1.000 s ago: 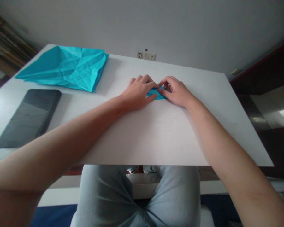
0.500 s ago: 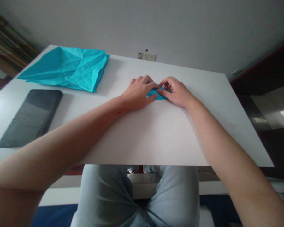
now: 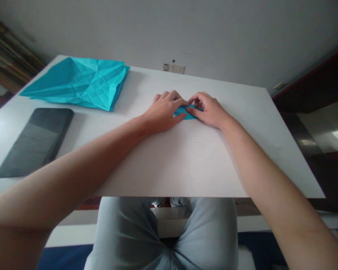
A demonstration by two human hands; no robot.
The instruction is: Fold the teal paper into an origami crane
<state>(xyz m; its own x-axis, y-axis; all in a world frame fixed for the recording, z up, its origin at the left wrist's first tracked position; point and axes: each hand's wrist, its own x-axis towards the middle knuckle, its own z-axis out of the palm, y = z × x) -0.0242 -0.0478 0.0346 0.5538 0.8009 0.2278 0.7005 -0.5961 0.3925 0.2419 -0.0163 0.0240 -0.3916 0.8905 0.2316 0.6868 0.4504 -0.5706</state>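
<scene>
A small piece of folded blue paper lies on the white table, partly covered by my hands. My left hand rests over its left end. The thumb and index finger are stretched out and apart, pressing the paper down, while the other fingers bend toward the table. From the right, my right hand pinches the paper's upper part between thumb and fingertips. Its fingertips nearly meet my left index finger. Exactly which fold lies under the fingertips is hidden.
A larger creased sheet of blue paper lies at the table's back left. In front of it is a black phone, close to my left forearm. Wall sockets sit behind the white table, whose front edge is above my legs.
Both hands keep almost the same place on the folded paper. The whole view has shifted very slightly.
</scene>
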